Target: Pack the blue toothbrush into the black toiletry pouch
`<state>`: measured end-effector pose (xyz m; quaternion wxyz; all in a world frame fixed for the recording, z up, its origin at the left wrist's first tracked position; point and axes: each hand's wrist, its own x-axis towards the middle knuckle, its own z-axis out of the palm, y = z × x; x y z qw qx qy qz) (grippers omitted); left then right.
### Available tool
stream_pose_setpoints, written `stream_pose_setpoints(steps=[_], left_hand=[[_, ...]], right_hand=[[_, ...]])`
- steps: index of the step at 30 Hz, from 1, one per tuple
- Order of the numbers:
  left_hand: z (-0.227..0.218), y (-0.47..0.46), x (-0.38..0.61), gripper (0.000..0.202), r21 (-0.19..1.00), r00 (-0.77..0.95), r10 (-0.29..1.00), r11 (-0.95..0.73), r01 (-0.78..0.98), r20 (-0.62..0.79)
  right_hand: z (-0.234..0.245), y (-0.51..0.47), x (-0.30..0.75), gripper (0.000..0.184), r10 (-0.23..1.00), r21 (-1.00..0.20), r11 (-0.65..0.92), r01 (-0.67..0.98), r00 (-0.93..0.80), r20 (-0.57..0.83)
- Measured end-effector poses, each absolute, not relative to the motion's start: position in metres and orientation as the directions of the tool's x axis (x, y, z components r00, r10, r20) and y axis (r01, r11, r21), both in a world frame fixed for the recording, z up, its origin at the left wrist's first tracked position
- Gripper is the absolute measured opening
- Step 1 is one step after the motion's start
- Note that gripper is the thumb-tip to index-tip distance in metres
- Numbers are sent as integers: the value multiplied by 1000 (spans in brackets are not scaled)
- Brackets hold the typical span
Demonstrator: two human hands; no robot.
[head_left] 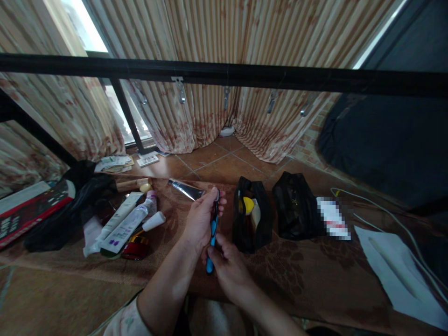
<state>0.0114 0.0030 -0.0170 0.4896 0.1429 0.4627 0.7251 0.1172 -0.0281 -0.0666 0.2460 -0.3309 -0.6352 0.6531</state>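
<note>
A slim blue-and-black toothbrush [213, 228] stands nearly upright in the picture between my hands. My left hand [201, 219] is closed around its upper part, and the fingers partly cover the dark head end. Lower down, my right hand [227, 268] pinches the blue handle between thumb and fingers. Just beyond my left hand lies a dark tube [185, 189] with a silvery sheen. To the right of my hands sits an open black mesh pouch [238, 228], holding a yellow round item [248, 205] and a pale item beside it.
A second black pouch [296, 205] stands farther right, beside a white packet and a white sheet [388, 261]. On the left are several tubes and bottles [126, 228], a red-lidded jar [136, 247], a black plastic bag [52, 233] and a red box [35, 212]. A dark rail [224, 72] crosses ahead.
</note>
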Motion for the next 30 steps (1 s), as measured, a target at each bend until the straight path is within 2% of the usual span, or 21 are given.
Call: stream_pose_setpoints(steps=[22, 30], left_hand=[[-17, 4, 10, 35, 817, -463, 846, -58, -574, -265], [-16, 4, 10, 43, 811, -450, 862, -83, -579, -232]], right_hand=[[-65, -28, 118, 18, 738, -990, -65, 121, -662, -130], [-60, -28, 119, 13, 740, -991, -34, 128, -663, -111]])
